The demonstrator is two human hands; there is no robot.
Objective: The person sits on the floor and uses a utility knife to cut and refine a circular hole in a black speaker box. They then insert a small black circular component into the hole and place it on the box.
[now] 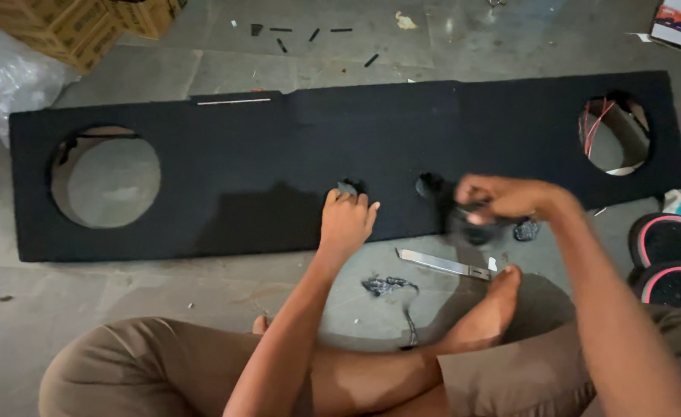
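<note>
The person's folded legs (201, 363) in tan trousers fill the bottom of the view, with a bare foot (487, 309) resting on the concrete floor (124, 293). Beyond them lies a long board (278, 154) covered in black felt, running nearly the whole width of the floor. Its felt looks fully laid and smooth. 2 large round holes are already cut, 1 near its left end (106, 177) and 1 near its right end (617, 135), where red wires show through. 2 small holes sit by the near edge at the middle: 1 (348, 188) under the left hand and 1 (429, 184) just beside the right hand. The left hand (346, 220) presses on the near edge, fingers curled over the felt at the small hole, holding nothing that I can make out. The right hand (502, 199) is clenched around a dark, blurred piece (472, 224) at the near edge; whether it is felt scrap or a tool cannot be told. A metal blade (442, 264) lies on the floor between foot and board, untouched, with felt scraps (387, 286) near it and another scrap (526, 228) at the board's edge. Judging by this, covering and large cut-outs are done; trimming around the small holes seems in hand. Boxes (70, 23) stand at the far left corner.
</note>
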